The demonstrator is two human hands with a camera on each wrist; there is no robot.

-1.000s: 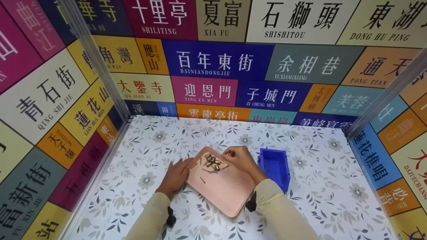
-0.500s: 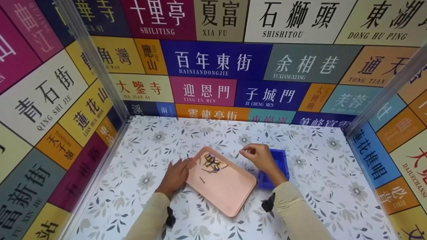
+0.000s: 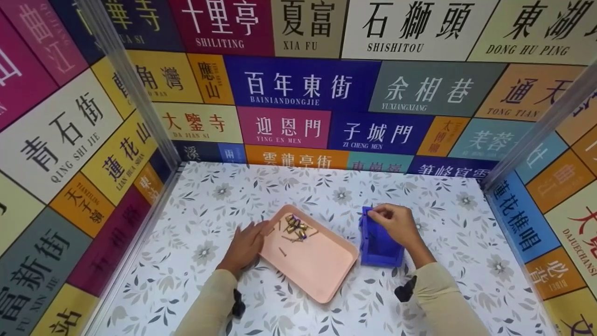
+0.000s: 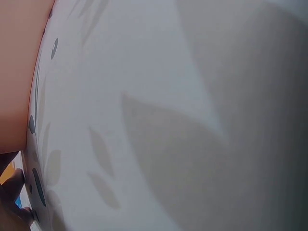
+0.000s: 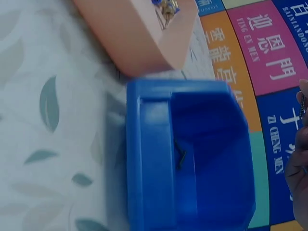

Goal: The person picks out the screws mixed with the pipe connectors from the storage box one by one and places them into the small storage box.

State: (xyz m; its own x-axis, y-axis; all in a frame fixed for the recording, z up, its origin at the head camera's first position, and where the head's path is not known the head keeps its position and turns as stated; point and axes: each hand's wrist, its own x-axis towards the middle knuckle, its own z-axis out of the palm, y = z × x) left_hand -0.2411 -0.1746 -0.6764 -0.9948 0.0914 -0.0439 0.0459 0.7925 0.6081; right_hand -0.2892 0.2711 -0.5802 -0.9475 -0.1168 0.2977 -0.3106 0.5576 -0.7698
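Observation:
My right hand [image 3: 396,226] is over the far end of the blue bin [image 3: 380,259], pinching a small screw [image 5: 302,107] between thumb and fingertips. Inside the bin, a dark screw [image 5: 180,156] lies on the floor in the right wrist view. My left hand [image 3: 245,245] rests against the left edge of the pink tray [image 3: 308,270], fingers fairly straight. At the tray's far end lies a pile of brass-coloured pieces [image 3: 296,226] mixed with thin screws. One loose screw [image 3: 282,252] sits apart from the pile. The left wrist view shows mostly tabletop, with fingers [image 4: 12,192] at its lower left.
The bin stands just right of the tray on a leaf-patterned tabletop [image 3: 210,196]. Walls covered in coloured sign panels [image 3: 303,84] enclose the table at the back and both sides. Clear strips [image 3: 140,93] run up the corners.
My right hand has moved from the tray's pile rightward to above the blue bin, carrying the screw. The left hand and the tray have stayed in place.

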